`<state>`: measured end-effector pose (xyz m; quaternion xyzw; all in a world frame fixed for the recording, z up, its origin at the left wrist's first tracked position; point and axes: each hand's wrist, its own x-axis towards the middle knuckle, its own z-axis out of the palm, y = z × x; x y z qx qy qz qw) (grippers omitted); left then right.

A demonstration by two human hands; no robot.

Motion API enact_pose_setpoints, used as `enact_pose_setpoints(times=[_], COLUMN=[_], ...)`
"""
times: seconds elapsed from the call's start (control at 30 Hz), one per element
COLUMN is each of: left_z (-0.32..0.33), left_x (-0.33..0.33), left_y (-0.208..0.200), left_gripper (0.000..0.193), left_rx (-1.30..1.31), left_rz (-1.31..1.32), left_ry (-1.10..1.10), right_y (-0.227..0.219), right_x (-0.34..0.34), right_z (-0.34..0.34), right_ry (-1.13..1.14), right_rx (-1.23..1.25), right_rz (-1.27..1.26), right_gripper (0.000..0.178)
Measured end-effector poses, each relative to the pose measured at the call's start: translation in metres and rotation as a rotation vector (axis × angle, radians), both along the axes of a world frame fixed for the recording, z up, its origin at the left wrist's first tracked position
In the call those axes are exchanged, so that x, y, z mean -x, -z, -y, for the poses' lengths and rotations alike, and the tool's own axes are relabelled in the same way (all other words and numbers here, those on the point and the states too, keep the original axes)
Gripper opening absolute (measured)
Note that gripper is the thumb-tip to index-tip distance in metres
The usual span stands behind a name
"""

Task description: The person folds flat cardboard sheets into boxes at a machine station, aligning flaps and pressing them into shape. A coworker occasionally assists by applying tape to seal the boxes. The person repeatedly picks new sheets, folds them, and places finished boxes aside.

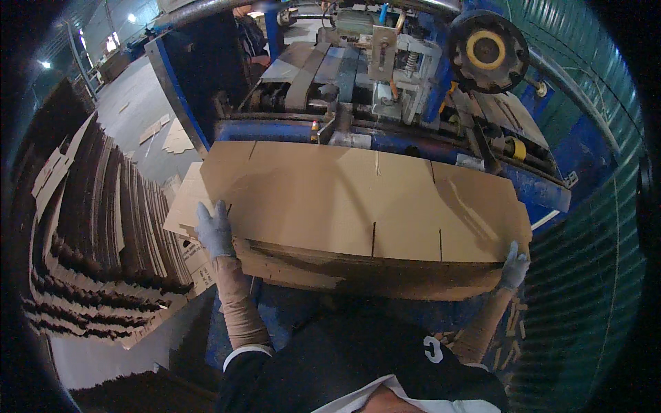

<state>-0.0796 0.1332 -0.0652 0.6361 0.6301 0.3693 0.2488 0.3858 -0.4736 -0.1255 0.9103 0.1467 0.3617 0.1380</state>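
Note:
A stack of flat brown cardboard sheets (pixel 372 275) lies in front of me, its long side facing me. The top cardboard sheet (pixel 310 199) has dark slots cut into its long edges. My left hand (pixel 215 230), in a grey glove, grips the sheet's left end, near its front corner. At the right front corner, my gloved right hand (pixel 514 267) has its thumb at the upper edge and is closed on the cardboard. How many sheets each hand holds is hidden. Brown sleeves cover both forearms.
Just beyond the stack stands a blue machine (pixel 385 134) with rollers, a metal head and a black handwheel (pixel 487 51). Many cardboard pieces stand packed in a pile (pixel 117 227) at left. Cardboard scraps (pixel 509 337) lie low at right, beside a green corrugated wall (pixel 585 275).

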Motion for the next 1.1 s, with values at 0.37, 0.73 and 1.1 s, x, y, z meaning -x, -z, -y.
enact_pose_setpoints(times=[0.37,0.73,1.1], left_z=[-0.019,0.07,0.158], left_x=[0.008,0.006,-0.091], left_y=[-0.041,-0.043,-0.041], left_gripper=[0.056,0.032,0.051], left_rx=[-0.215,0.031,-0.73], left_rz=[1.191,0.731,-0.62], left_ry=[-0.163,0.619,1.537], right_y=[-0.09,-0.216,-0.105], right_x=[-0.005,0.209,0.204], right_z=[-0.061,-0.098,-0.158], right_ry=[-0.554,-0.65,-1.172], right_rx=[-1.846,-1.292,0.071], right_rz=[-0.268,-0.135,-0.56], right_gripper=[0.069,0.042,0.041])
